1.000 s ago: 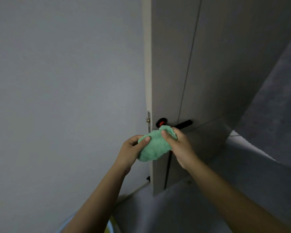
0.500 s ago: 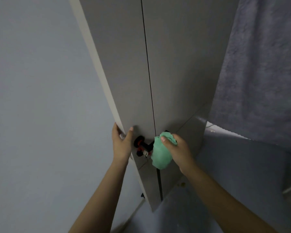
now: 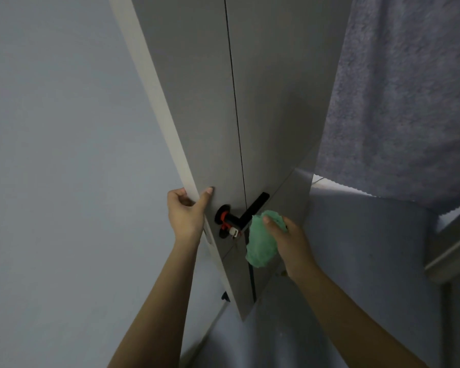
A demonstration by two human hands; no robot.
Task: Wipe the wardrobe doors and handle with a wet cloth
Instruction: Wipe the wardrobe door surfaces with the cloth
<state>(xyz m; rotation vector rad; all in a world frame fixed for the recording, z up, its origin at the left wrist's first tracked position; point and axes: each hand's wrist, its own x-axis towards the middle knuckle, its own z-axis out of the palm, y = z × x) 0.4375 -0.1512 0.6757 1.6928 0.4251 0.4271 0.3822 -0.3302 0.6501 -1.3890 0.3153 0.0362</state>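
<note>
- While the left hand (image 3: 187, 213) grips the pale front edge of the wardrobe door (image 3: 197, 107), its thumb lies on the door's face and its fingers curl round behind the edge.
- Just right of it, the right hand (image 3: 287, 240) pinches a green cloth (image 3: 260, 241), thumb on top, with most of the cloth hanging below the fingers.
- The cloth sits just beside the black handle (image 3: 252, 209), at the lever's near end; whether it touches the lever cannot be told.
- Between the two hands, the handle's round black base carries a red collar (image 3: 224, 216), and a small white and red piece (image 3: 234, 231) hangs just under it.
- A thin dark seam runs down the grey front, dividing the gripped door from a second door (image 3: 276, 102) to its right.
- Left of the wardrobe is a plain pale wall (image 3: 64, 155).
- To the right, a grey curtain (image 3: 398, 88) hangs beside the wardrobe.
</note>
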